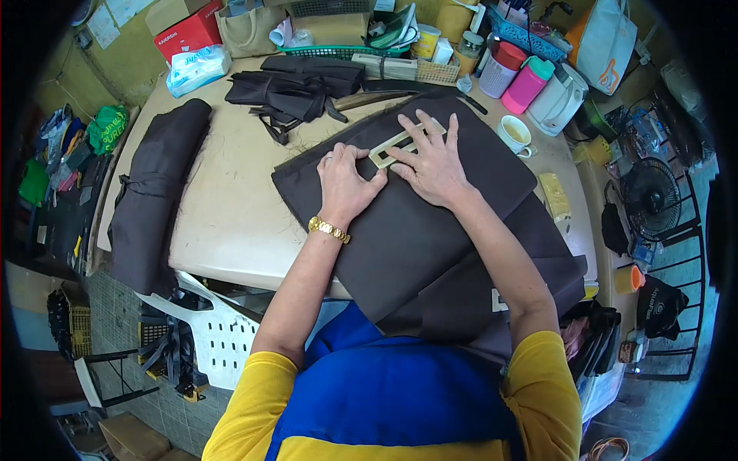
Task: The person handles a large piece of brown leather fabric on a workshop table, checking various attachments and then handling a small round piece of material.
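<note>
On dark cloth (400,230) I'd got my right hand (437,165) splayed over a pale frame (389,145), left hand (344,182) alongside, thumb out.

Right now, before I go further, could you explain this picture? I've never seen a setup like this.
Happily. There's no machine here, only a person's two bare hands, below yellow sleeves. The picture comes from a wide camera worn on their head, looking down; its lens bends straight edges.

On the table lies dark cloth, with a pale slotted frame on top. The right hand spreads its fingers across the frame. The left hand rests on the cloth by the frame's left end; I can't tell whether it touches it. Neither hand lifts anything. To the left is a tied dark roll.
</note>
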`<state>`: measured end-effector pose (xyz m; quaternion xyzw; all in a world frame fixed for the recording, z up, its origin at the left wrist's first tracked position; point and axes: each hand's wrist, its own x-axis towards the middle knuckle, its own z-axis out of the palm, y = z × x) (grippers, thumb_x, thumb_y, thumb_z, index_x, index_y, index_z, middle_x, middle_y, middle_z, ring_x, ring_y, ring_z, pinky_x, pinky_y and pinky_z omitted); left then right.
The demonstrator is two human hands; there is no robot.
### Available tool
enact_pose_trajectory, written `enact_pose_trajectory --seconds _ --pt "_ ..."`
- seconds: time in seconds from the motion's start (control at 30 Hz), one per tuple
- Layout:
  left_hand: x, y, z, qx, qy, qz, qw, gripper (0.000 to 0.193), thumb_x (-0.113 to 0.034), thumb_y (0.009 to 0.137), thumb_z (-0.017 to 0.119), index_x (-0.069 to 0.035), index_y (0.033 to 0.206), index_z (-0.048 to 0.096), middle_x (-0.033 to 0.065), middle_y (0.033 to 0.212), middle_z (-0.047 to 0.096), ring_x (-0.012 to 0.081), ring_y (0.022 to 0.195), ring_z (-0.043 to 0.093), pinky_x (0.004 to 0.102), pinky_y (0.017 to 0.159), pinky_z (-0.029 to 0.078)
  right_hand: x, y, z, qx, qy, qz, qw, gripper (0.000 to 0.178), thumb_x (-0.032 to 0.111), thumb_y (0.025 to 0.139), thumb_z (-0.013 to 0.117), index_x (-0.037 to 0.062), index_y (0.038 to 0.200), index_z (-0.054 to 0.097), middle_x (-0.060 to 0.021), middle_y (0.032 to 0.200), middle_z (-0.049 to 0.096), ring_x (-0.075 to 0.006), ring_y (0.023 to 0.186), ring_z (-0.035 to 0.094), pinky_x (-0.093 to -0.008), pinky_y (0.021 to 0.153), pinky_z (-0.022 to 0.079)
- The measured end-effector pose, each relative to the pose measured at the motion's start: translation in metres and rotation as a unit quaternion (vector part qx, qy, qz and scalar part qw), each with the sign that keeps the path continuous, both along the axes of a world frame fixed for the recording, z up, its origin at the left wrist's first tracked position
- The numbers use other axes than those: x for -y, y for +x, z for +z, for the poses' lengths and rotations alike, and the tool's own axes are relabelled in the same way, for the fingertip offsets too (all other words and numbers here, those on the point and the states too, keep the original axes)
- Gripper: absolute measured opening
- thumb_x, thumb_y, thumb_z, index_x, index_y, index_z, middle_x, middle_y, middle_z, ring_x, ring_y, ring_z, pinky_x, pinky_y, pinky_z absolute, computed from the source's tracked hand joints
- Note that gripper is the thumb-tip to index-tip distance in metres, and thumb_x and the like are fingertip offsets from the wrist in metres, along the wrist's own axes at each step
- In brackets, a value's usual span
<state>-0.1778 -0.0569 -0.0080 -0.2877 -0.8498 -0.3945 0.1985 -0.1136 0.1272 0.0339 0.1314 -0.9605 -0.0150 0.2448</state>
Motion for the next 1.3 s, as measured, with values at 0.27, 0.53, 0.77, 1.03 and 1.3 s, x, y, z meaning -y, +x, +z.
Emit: enact_pose_trajectory --seconds 0.27,0.53,0.77,1.03,1.3 --pt "0.0 -0.001 -0.001 0.006 0.0 0.001 1.0 0.04 -0.029 0.069 0.077 -0.004 0.098 0.066 0.01 0.095 0.059 0.0279 0.096 0.058 0.0409 0.091 0.04 -0.013 -0.004 0.002 0.001 0.017 0.006 1.0 0.038 0.049 0.093 0.052 0.0242 0.113 0.073 -0.0088 0.148 0.041 -0.0314 0.143 0.026 -0.0703 0.112 0.003" --pt "0.0 0.0 -0.001 0.005 0.004 0.0 1.0 0.04 -0.029 0.07 0.077 -0.003 0.098 0.066 0.0099 0.094 0.058 0.0277 0.095 0.058 0.0409 0.091 0.04 -0.038 -0.01 0.001 0.0 0.043 -0.04 0.998 0.038 0.049 0.093 0.053 0.0247 0.115 0.073 -0.0076 0.148 0.043 -0.0297 0.143 0.027 -0.0693 0.113 0.003" --pt "0.0 -0.001 0.0 0.003 0.005 0.001 1.0 0.039 -0.029 0.069 0.077 -0.003 0.097 0.066 0.0101 0.094 0.059 0.0281 0.096 0.058 0.041 0.092 0.04 -0.059 -0.015 -0.003 -0.015 0.067 -0.121 0.99 0.041 0.048 0.095 0.051 0.0195 0.118 0.07 -0.0069 0.148 0.043 -0.0279 0.143 0.028 -0.0682 0.113 0.006" --pt "-0.001 0.0 0.001 0.013 0.002 0.003 1.0 0.04 -0.029 0.069 0.077 -0.004 0.098 0.065 0.0104 0.095 0.059 0.0284 0.097 0.058 0.0415 0.092 0.04 -0.039 -0.026 -0.005 0.019 0.003 -0.177 0.984 0.044 0.043 0.096 0.051 0.0066 0.113 0.07 -0.0096 0.148 0.043 -0.0309 0.143 0.027 -0.0693 0.113 0.005" --pt "0.0 0.0 0.0 0.02 -0.002 0.002 1.0 0.039 -0.029 0.07 0.077 -0.004 0.098 0.065 0.0101 0.095 0.059 0.0283 0.097 0.058 0.0419 0.092 0.04 -0.019 -0.016 -0.006 0.022 -0.139 -0.117 0.983 0.041 0.038 0.096 0.054 0.0022 0.107 0.07 -0.0137 0.145 0.045 -0.0351 0.141 0.03 -0.0713 0.111 0.007"
